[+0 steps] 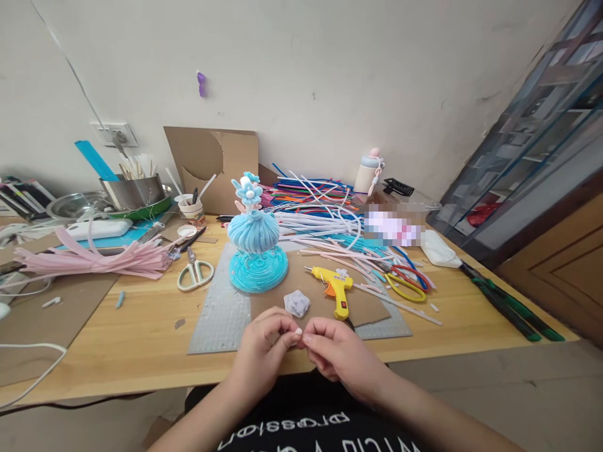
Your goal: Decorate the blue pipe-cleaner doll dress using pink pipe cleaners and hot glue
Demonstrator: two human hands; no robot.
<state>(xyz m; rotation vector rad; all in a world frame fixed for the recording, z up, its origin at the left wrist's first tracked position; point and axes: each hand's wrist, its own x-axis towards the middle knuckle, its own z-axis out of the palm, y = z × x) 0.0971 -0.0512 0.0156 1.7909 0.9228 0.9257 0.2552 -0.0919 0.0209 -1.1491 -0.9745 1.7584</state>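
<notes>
**Two-hand fingertip work on small white piece, just off the mat's near edge**

Left hand: thumb and forefinger pinching the small white piece. Right hand: thumb and forefinger brought together right beside it; can't tell if they grip it too, contact hidden. Piece sits between the hands, near side of the white rosette, which lies on the cardboard sheet.

Step in hand: looks like fine shaping or adjusting. Next move, my read: needs a light pinch and a clear view of the piece's edge.

Yellow glue gun lies on its side, unheld, right of rosette. Blue pipe-cleaner vase stands upright beyond.
</notes>
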